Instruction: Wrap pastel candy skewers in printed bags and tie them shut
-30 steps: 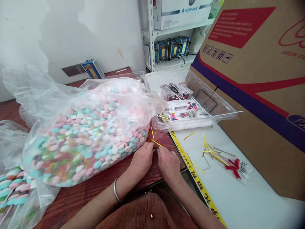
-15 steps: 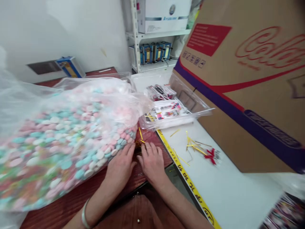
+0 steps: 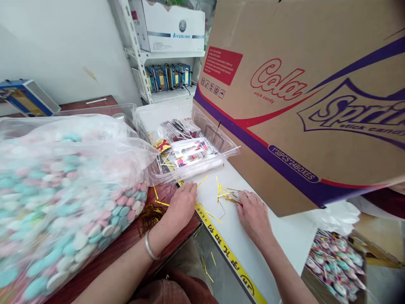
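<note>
My left hand lies flat with fingers stretched out on the edge of the brown wooden table, beside a big clear bag of pastel candies. A tuft of gold twist ties lies just left of its wrist. My right hand rests on the white table. Its outstretched fingertips touch a small clear packet among loose gold twist ties. Whether it grips the packet is unclear.
A clear plastic tray of printed packets stands behind the hands. A large Cola stick-candy cardboard box looms close on the right. Yellow tape edges the white table. A carton of wrapped lollipops sits lower right; a shelf stands behind.
The view has swung right. My right hand left the spot beside my left hand and moved right onto the white table to the ties and packet. My left hand opened flat.
</note>
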`<state>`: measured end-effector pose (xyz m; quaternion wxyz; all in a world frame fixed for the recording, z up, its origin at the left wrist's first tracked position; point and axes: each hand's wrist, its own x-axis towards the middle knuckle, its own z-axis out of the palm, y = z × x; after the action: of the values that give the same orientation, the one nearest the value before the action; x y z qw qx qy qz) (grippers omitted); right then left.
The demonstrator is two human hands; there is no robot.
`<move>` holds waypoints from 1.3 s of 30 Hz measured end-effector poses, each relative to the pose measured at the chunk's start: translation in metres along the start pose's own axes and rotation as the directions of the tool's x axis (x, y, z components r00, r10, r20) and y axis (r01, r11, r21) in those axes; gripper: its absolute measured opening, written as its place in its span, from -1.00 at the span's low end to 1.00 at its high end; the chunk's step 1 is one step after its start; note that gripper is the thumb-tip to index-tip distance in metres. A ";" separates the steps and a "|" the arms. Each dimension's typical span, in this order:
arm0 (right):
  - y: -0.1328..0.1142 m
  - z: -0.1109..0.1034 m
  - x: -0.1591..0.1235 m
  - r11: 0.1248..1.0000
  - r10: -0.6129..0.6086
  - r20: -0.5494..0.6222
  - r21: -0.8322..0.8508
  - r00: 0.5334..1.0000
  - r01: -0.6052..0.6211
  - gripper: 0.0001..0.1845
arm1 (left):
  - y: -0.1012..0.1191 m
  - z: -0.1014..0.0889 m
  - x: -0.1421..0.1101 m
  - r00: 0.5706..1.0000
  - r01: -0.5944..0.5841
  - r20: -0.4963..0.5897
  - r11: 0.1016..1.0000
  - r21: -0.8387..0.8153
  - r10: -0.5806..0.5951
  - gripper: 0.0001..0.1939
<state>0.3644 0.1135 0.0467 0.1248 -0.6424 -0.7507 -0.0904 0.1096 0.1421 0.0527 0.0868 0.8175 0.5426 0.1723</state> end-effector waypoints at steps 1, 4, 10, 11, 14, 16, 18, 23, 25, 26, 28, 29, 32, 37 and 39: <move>0.005 0.002 -0.003 1.000 0.009 0.003 -0.004 1.000 -0.009 -0.65 | 0.006 0.008 0.008 1.000 0.008 0.016 1.000 0.017 -0.008 -0.61; 0.011 0.006 -0.010 0.999 0.032 0.005 -0.002 0.999 -0.032 -0.66 | 0.029 0.026 0.018 0.997 -0.022 0.074 0.999 0.028 0.020 -0.62; -0.009 -0.005 -0.015 0.981 -0.173 -0.077 0.069 0.982 0.179 -0.57 | 0.047 0.021 0.006 0.990 -0.103 0.083 0.984 -0.148 0.116 -0.47; -0.017 -0.006 -0.015 0.960 -0.254 -0.059 0.104 0.965 0.259 -0.57 | 0.042 0.015 0.003 0.996 -0.057 0.054 0.983 -0.172 0.067 -0.48; -0.039 -0.006 -0.012 0.858 -0.480 0.010 0.212 0.877 0.468 -0.61 | 0.021 -0.002 -0.004 0.999 0.034 -0.015 0.972 -0.233 -0.038 -0.57; -0.048 0.000 -0.006 0.808 -0.558 0.031 0.249 0.829 0.534 -0.63 | 0.009 -0.009 -0.012 0.997 0.050 -0.036 0.966 -0.252 -0.061 -0.62; -0.049 0.009 0.004 0.826 -0.542 0.052 0.214 0.839 0.521 -0.62 | 0.002 -0.011 -0.021 0.997 0.052 -0.049 0.968 -0.247 -0.066 -0.66; -0.022 0.024 0.023 0.960 -0.279 0.053 0.044 0.959 0.277 -0.62 | -0.005 -0.004 -0.039 0.994 0.006 -0.107 0.978 -0.210 -0.029 -0.72; -0.012 0.022 0.019 0.977 -0.214 0.039 0.018 0.976 0.214 -0.62 | -0.007 -0.001 -0.042 0.990 -0.016 -0.138 0.981 -0.193 -0.011 -0.73; -0.011 0.019 0.014 0.980 -0.201 0.026 0.014 0.979 0.201 -0.62 | -0.008 0.000 -0.043 0.988 -0.026 -0.152 0.983 -0.184 -0.003 -0.74; -0.017 0.012 0.001 0.969 -0.245 0.000 0.037 0.970 0.244 -0.63 | -0.008 0.002 -0.043 0.985 -0.041 -0.170 0.986 -0.163 0.013 -0.73; -0.023 0.009 -0.006 0.951 -0.302 -0.001 0.066 0.953 0.301 -0.63 | -0.007 0.003 -0.043 0.984 -0.050 -0.176 0.987 -0.153 0.022 -0.72; -0.047 0.005 -0.020 0.850 -0.511 0.045 0.176 0.858 0.497 -0.60 | -0.001 0.006 -0.042 0.983 -0.076 -0.177 0.987 -0.140 0.050 -0.68; -0.046 0.015 -0.012 0.893 -0.448 0.053 0.069 0.893 0.444 -0.58 | 0.000 0.004 -0.044 0.979 -0.104 -0.190 0.983 -0.153 0.074 -0.73; -0.028 0.014 -0.010 0.955 -0.293 0.006 -0.033 0.956 0.293 -0.62 | -0.005 0.002 -0.046 0.976 -0.104 -0.205 0.983 -0.149 0.073 -0.74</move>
<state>0.3372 0.1041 0.0308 0.0988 -0.5260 -0.8361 -0.1203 0.0897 0.1014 0.0409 0.0892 0.8101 0.4961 0.2995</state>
